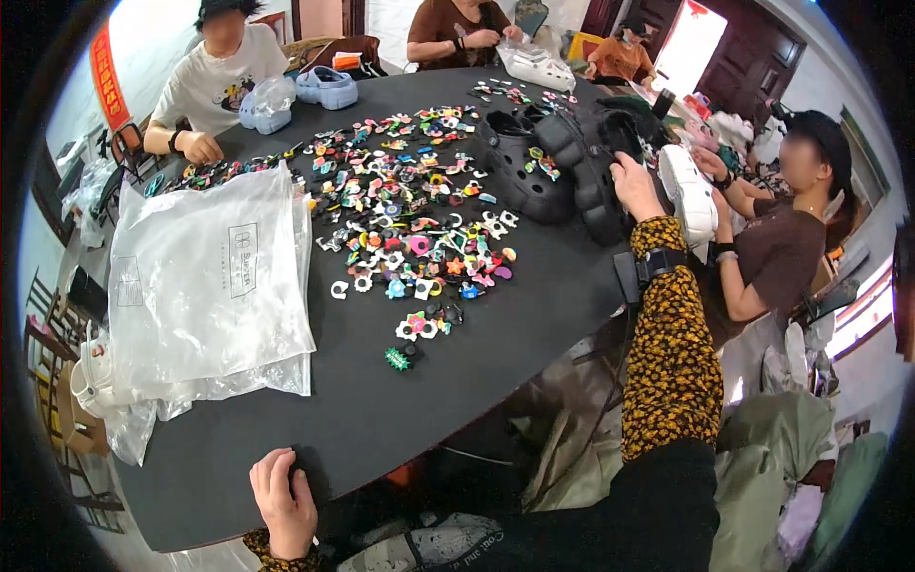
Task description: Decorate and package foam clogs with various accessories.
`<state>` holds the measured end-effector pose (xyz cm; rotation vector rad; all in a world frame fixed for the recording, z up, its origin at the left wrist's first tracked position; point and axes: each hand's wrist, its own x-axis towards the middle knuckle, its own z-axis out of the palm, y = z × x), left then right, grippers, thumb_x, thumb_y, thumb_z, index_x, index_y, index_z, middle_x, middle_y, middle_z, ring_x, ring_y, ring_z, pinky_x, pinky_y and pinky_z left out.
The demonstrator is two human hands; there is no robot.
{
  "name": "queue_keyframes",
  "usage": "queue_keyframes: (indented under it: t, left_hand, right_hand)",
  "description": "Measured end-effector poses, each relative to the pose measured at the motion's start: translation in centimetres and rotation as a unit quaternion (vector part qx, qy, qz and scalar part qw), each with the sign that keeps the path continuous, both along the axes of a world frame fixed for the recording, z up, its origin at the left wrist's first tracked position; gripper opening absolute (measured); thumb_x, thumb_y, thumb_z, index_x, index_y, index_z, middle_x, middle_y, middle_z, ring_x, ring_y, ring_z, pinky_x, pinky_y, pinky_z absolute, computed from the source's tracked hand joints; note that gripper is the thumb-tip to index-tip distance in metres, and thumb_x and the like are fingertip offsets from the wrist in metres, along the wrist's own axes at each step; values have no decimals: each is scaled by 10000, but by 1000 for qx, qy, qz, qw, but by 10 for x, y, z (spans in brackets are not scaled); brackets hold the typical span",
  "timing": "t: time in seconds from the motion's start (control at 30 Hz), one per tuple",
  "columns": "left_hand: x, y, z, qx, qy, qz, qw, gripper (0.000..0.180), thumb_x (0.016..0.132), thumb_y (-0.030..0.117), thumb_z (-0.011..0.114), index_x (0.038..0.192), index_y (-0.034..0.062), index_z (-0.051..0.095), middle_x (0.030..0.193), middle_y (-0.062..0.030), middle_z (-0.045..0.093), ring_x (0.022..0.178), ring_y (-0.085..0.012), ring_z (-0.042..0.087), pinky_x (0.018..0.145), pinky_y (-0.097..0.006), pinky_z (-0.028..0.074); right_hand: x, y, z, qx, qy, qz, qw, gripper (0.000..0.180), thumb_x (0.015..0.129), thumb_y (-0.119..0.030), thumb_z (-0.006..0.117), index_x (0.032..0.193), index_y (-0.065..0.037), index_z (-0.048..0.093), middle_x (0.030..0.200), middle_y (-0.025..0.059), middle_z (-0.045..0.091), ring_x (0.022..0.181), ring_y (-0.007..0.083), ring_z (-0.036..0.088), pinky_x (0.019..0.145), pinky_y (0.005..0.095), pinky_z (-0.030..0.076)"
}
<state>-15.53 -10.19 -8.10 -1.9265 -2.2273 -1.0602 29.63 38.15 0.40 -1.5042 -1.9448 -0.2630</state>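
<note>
My right hand [634, 186] reaches far across the black table [381, 429] and grips a black clog shoe [605, 195] at the table's right side. Beside that shoe lies another black clog [522, 172] with small charms stuck in its holes. My left hand [282, 500] rests on the table's near edge, fingers curled, holding nothing. A wide spread of colourful small shoe charms [410, 210] covers the table's middle. One green spiky charm [396, 358] lies apart, nearest to me.
Clear plastic bags [205, 286] lie stacked on the table's left. Pale blue clogs [305, 92] sit at the far end. Several other people sit around the table; the one on the right holds a white clog [688, 195]. More bags and shoes lie on the floor.
</note>
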Motion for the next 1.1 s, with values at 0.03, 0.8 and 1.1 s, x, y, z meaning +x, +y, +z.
queue_keyframes:
  t: [0.03, 0.8, 1.1]
  left_hand:
    - [0, 0, 0, -3, 3, -4, 1000, 292, 745, -74, 571, 1028, -10, 549, 1039, -168, 570, 935, -347, 522, 837, -418, 410]
    - [9, 10, 1, -49, 128, -21, 990, 238, 774, 57, 612, 1002, 13, 561, 1058, -149, 540, 944, -334, 500, 866, -427, 377]
    - [1, 3, 6, -93, 137, -48, 985, 258, 762, 57, 609, 1012, 22, 557, 1042, -144, 524, 944, -336, 483, 870, -426, 374]
  right_hand:
    - [-3, -4, -1, -3, 16, 22, 1000, 408, 909, -256, 495, 1205, 21, 537, 1093, 290, 595, 1022, 437, 565, 895, 451, 444]
    - [-74, -207, -55, -3, 110, 256, 961, 123, 801, -104, 651, 892, -23, 634, 960, 121, 629, 927, 295, 590, 842, 374, 442]
    - [-98, -260, -90, -77, 18, 289, 954, 108, 782, -122, 668, 857, -76, 605, 933, 41, 572, 900, 241, 529, 817, 360, 391]
